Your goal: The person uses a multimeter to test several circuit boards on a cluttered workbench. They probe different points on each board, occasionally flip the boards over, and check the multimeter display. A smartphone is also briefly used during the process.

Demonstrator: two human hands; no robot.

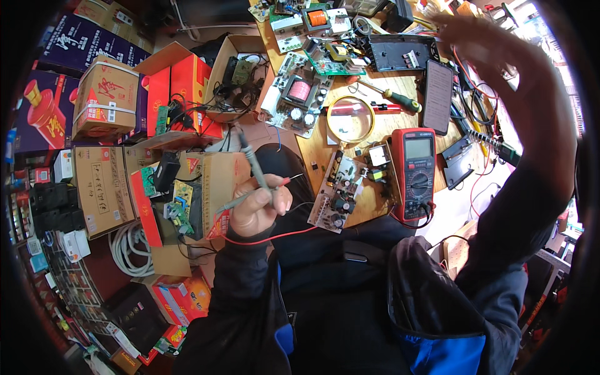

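Note:
My left hand (pixel 257 209) is closed in front of my body, above my lap. Its fingers hold a long grey pen-like tool (pixel 252 157) and a red test probe (pixel 285 181) with a bare metal tip. From this hand a red lead (pixel 275 238) runs right toward the red multimeter (pixel 418 175), which lies face up at the bench edge. Beside the meter is a circuit board (pixel 340 194) with many parts. My right hand (pixel 478 47) is stretched to the far right of the bench, away from the meter. Motion smears its fingers, so any hold is hidden.
A round magnifier (pixel 351 119), a green-handled screwdriver (pixel 403 100) and a larger board with a pink coil (pixel 300 89) lie on the wooden bench. A black coil stand (pixel 487 142) is at right. Cartons (pixel 103 190) and an open box of boards (pixel 228 172) stand left.

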